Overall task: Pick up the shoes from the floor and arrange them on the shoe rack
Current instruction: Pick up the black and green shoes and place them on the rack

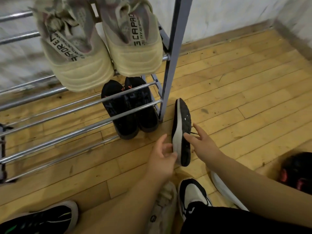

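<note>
A black shoe with a white midsole (183,132) stands on its side on the wooden floor, sole facing right, just right of the shoe rack's grey post (170,68). My left hand (162,154) touches its white heel edge with relaxed fingers. My right hand (202,141) lies against the black sole with straight fingers. A beige pair of sneakers (101,48) sits on an upper tier of chrome bars. A black pair with orange marks (130,107) sits on the lowest tier.
Loose shoes lie near me on the floor: a black one with green accents (42,218), a black and white one (192,195), a pale one (163,205), a white sole (226,188) and a black and red one (297,171). A white wall (236,14) runs behind.
</note>
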`<state>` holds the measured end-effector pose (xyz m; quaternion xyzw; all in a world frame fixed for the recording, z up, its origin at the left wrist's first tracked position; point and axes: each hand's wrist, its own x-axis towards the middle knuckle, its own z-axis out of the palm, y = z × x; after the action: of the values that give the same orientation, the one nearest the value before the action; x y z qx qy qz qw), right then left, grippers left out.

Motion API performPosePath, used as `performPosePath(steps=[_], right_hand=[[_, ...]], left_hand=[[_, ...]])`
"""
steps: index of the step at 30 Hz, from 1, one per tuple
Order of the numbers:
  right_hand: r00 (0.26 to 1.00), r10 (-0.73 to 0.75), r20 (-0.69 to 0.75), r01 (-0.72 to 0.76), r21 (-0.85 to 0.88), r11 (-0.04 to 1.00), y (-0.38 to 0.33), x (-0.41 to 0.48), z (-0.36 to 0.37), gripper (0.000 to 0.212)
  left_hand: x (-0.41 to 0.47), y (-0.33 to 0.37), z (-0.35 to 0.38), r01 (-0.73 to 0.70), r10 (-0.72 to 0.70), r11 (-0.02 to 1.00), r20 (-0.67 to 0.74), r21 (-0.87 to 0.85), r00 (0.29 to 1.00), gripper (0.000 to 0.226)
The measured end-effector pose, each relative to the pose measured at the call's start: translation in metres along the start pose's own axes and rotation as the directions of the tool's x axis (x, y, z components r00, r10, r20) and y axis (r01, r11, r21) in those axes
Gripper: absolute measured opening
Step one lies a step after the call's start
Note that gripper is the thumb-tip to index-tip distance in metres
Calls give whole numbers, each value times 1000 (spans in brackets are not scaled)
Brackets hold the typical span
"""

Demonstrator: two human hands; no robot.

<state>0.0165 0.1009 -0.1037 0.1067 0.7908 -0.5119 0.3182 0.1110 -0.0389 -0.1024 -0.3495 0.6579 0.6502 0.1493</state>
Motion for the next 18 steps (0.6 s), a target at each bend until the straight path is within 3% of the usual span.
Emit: performPosePath(steps=[5, 9, 13, 18], right_hand=[[999, 42, 17, -45, 234, 971, 9, -5, -24, 76], [998, 55, 28, -60, 284, 957, 23, -12, -33, 86], [992, 122, 3, -113, 404, 908, 42, -12, -37, 84], [985, 143, -98, -113, 260, 959, 58, -20, -33, 62]], left_hand=[[-3, 16, 25, -15, 18, 997, 45, -79, 999, 67], [-3, 10, 31, -34, 31, 995, 40, 92, 999, 66], [-3, -4, 28, 67, -81, 990, 112, 122, 990, 70], [-8, -1, 37, 70, -95, 989, 202, 130, 975, 59]])
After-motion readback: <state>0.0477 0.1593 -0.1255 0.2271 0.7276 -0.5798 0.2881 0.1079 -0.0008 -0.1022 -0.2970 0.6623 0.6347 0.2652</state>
